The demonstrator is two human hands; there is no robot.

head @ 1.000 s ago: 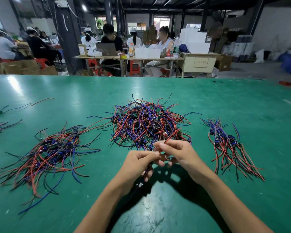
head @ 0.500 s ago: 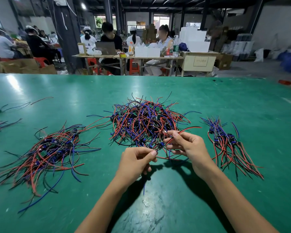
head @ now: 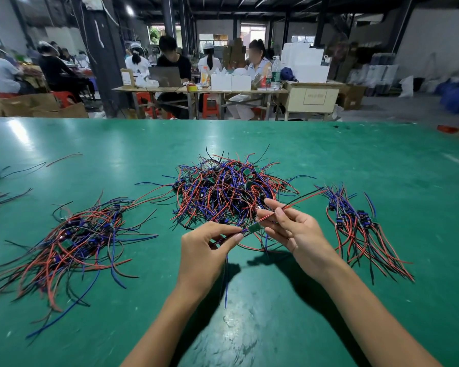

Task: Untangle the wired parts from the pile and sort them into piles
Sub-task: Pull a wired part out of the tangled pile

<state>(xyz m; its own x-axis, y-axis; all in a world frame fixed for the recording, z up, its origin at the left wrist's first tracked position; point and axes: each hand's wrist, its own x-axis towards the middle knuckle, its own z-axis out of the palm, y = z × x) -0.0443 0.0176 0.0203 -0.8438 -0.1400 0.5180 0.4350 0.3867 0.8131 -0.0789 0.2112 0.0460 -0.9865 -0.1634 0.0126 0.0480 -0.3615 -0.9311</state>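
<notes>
Just before the tangled central pile of red, blue and black wires (head: pixel 231 192), the left hand (head: pixel 207 250) and right hand (head: pixel 294 229) each pinch wires of 1 small green circuit-board part (head: pixel 253 227). Extraction is under way; next, I judge, it needs lifting free toward the neat bundle (head: pixel 355 223) right of that pile.

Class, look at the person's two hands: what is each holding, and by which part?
One wired part. The left hand pinches its blue-and-black wires beside the small green board; the right hand pinches its red-and-black wires on the other side.

Seated workers (head: pixel 174 65) at a far cluttered table (head: pixel 196 89), laptop (head: pixel 165 76), cardboard boxes (head: pixel 35 105).
</notes>
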